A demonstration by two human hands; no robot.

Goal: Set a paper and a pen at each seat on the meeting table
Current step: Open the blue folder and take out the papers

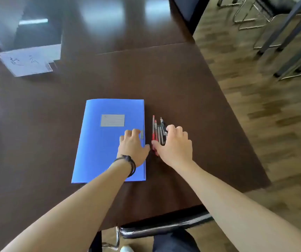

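Observation:
A blue folder (106, 142) with a grey label lies flat on the dark brown meeting table (182, 84). My left hand (132, 147) rests on the folder's right edge beside the clasp. Its fingers are bent on the cover and its thumb is at the edge. Just right of the folder lies a bundle of several red and black pens (157, 130). My right hand (175, 144) covers their near ends, with the thumb on the left of the bundle and the fingers curled over its right side. No loose paper shows.
A clear name-card stand (26, 60) sits at the back left. A black chair (164, 227) is tucked under the near table edge. The table's right edge drops to wooden floor, where metal-framed chairs (277, 33) stand at the far right.

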